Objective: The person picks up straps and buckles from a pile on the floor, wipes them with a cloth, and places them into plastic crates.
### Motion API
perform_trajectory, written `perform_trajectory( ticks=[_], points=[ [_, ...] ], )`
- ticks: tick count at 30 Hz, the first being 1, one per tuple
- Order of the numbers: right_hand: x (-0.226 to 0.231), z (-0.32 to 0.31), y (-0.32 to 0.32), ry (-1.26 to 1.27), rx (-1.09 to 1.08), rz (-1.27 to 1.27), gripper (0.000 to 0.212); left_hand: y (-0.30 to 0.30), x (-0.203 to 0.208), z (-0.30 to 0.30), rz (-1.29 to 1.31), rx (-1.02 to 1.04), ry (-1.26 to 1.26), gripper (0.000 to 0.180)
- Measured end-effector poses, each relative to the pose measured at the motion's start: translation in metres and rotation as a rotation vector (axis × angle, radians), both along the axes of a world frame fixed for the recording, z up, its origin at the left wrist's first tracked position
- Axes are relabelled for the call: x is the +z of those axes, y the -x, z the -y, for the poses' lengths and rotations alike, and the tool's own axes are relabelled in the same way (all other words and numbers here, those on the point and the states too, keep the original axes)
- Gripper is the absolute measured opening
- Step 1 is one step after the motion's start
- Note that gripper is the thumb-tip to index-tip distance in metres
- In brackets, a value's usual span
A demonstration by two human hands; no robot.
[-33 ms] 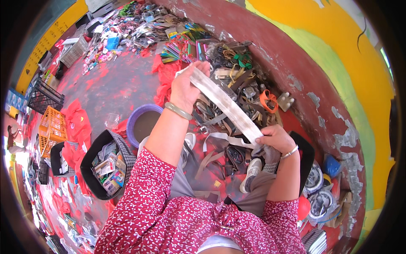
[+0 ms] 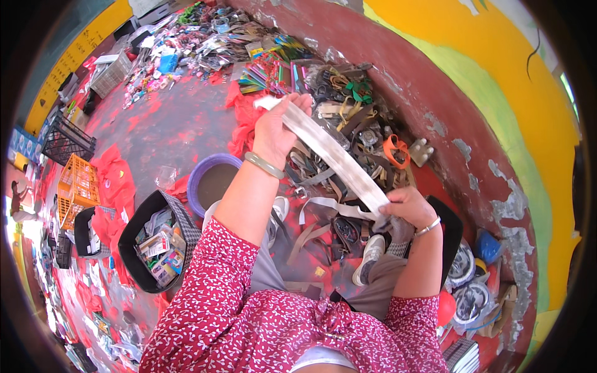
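The person sits on the floor (image 2: 180,124), which is red and worn. The left hand (image 2: 277,133) is raised and closed around the upper end of a pale grey strap (image 2: 336,155). The right hand (image 2: 407,208) is closed around the lower end of the same strap. The strap runs taut and slanted between the two hands, above the person's knees.

Landmark: the pile of straps (image 2: 348,118), which lies directly behind the held strap.
- The pile holds brown, grey and black bands, one green piece and one orange loop (image 2: 396,149). The held strap crosses in front of it and hides part of it.
- Beyond the pile, bundles of coloured sticks (image 2: 273,68) lie on the floor, with small packets (image 2: 205,37) scattered further off.
- Left of the pile, crumpled red bags (image 2: 245,121) lie beside a purple bowl (image 2: 211,180). The left forearm covers the bowl's right edge.
- Nearer the person than the bowl, a black basket (image 2: 155,242) holds small packets.
- Far left of the pile stand an orange crate (image 2: 78,183) and a black crate (image 2: 65,140).
- Right of the pile rises a dark red wall base (image 2: 435,93), with a yellow and green wall (image 2: 497,74) above it.
- Below the pile, loose straps lie between the person's two shoes (image 2: 372,252).
- Right of the right arm, round discs (image 2: 466,267) are stacked against the wall base.
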State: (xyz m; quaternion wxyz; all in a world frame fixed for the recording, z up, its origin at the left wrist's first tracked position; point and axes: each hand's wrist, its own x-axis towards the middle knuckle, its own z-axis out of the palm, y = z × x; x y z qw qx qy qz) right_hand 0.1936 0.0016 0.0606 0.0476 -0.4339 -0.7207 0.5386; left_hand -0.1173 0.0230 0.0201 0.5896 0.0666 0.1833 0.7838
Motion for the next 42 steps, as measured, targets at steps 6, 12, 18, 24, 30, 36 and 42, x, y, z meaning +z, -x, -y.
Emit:
perform_trajectory(
  ticks=[6,12,18,24,30,36,42],
  points=[
    [-0.022,-0.007,-0.035,-0.147,-0.087,0.15,0.019,0.014,0.012,0.02,-0.125,0.058,-0.01,0.03],
    [-0.05,-0.013,-0.052,-0.163,-0.127,0.077,0.016,0.02,0.007,0.027,-0.119,-0.045,-0.182,0.035],
    [-0.052,-0.015,-0.047,-0.065,-0.195,-0.2,0.005,0.028,0.01,0.029,-0.05,-0.067,-0.269,0.037],
    [-0.054,-0.021,-0.052,-0.254,-0.137,0.008,0.009,0.037,0.005,0.054,0.092,0.035,-0.189,0.027],
    [-0.058,0.002,-0.051,0.082,0.098,-0.004,0.016,0.065,0.019,0.098,0.132,0.072,-0.06,0.018],
    [-0.052,0.036,-0.035,0.258,0.202,-0.164,0.02,0.114,0.111,0.145,-0.126,0.015,-0.262,0.022],
    [0.017,0.067,-0.028,-0.037,0.26,-0.248,0.018,0.174,0.209,0.202,-0.317,0.152,-0.237,0.029]
  ],
)
